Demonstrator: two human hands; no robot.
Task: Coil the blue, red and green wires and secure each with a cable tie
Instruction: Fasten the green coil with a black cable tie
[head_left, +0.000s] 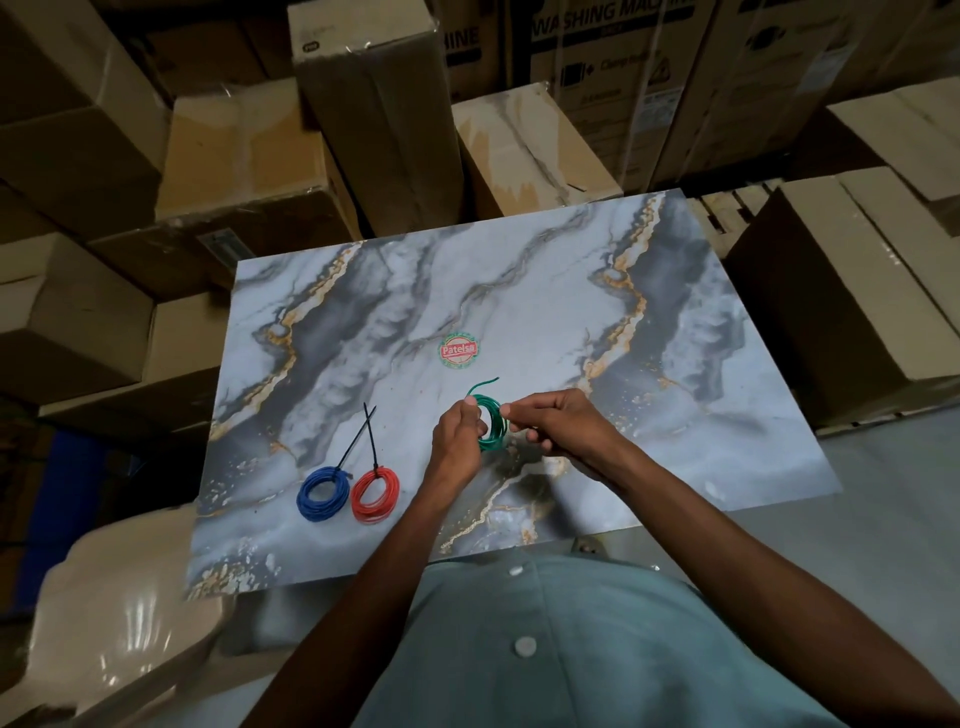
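Green wire: your green coil (491, 423) is held just above the counter (519, 291), right of centre, its loose end poking toward the far side.
Hands: your left hand (457, 436) pinches the coil's left side so the loops stay together; your right hand (558, 423) grips its right edge.
Done coils: the blue coil (323, 492) and red coil (375, 494) lie touching at near left, each cinched with a black cable tie (358, 434).
Surface: marble-patterned sheet with a round sticker (459, 350).
Room: stacked cardboard boxes (374, 119) on the far side.

A round red-and-green sticker (459, 351) on the marble-patterned board (363, 322) reads "Patelsa". A tall brown cardboard carton (613, 67) behind shows "WASHING MAC", cut off at the edge. The neighbouring dark-banded carton (462, 47) shows "HINE".
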